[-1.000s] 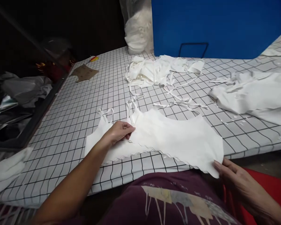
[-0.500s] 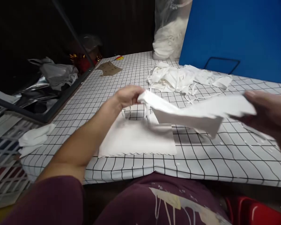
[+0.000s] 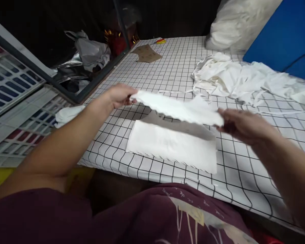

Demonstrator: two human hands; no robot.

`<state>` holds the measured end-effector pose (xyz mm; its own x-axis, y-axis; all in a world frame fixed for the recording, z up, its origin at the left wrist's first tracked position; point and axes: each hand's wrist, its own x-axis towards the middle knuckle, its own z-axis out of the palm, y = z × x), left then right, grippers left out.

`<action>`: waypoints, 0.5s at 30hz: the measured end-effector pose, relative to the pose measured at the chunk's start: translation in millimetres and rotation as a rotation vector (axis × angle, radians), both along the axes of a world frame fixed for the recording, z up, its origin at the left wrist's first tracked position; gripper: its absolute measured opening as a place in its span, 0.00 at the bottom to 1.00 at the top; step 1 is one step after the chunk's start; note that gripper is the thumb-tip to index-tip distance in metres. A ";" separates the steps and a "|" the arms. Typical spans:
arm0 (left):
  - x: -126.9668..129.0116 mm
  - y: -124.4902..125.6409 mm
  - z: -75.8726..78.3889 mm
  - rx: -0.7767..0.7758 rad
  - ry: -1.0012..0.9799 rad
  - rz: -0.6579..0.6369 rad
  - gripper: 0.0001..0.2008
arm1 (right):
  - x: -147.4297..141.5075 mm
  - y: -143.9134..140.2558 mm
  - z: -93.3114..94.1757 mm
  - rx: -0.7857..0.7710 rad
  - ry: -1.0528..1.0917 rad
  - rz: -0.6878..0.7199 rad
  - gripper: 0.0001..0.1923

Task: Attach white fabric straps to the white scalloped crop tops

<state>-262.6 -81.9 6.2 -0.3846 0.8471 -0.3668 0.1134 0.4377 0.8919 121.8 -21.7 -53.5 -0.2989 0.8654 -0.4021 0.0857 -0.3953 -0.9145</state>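
Note:
A white fabric piece with a wavy edge (image 3: 178, 107) is stretched in the air between my two hands. My left hand (image 3: 122, 95) is closed on its left corner. At its right corner, my right hand (image 3: 235, 123) grips it between thumb and fingers. Directly below, a flat stack of white fabric pieces (image 3: 171, 145) lies on the table, its scalloped edge toward me. The held piece hides the back part of that stack and casts a shadow on it.
A white checked cloth covers the table (image 3: 178, 67). White fabric scraps (image 3: 244, 78) are heaped at the back right, beside a blue board (image 3: 282, 40) and a filled plastic bag (image 3: 239, 27). A brown pattern piece (image 3: 147, 54) lies far back. Plastic crates (image 3: 20, 84) stand left.
The held fabric piece has come leftward and is now level over the stack, pulled straight. My right hand has moved left and inward with its corner. The view has turned to the left.

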 end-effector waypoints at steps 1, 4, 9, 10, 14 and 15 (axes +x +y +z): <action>0.7 -16.7 -15.2 -0.079 0.019 0.020 0.04 | 1.6 -12.1 -15.0 -0.087 -0.017 0.053 0.13; 4.8 -56.5 -41.5 -0.174 0.021 0.028 0.08 | 7.1 -38.3 -35.5 -0.175 -0.038 0.105 0.22; 6.8 -98.1 -48.8 -0.142 0.054 -0.032 0.13 | 20.7 -54.9 -28.5 -0.047 -0.170 0.085 0.26; 7.6 -105.6 -52.0 -0.161 0.057 -0.053 0.13 | 23.5 -58.7 -29.7 -0.051 -0.206 0.122 0.26; 13.5 -131.0 -72.4 -0.213 0.052 -0.123 0.14 | 31.5 -79.1 -45.3 -0.138 -0.333 0.230 0.27; 14.7 -134.9 -76.6 -0.204 0.068 -0.129 0.15 | 32.6 -83.4 -48.6 -0.105 -0.383 0.208 0.28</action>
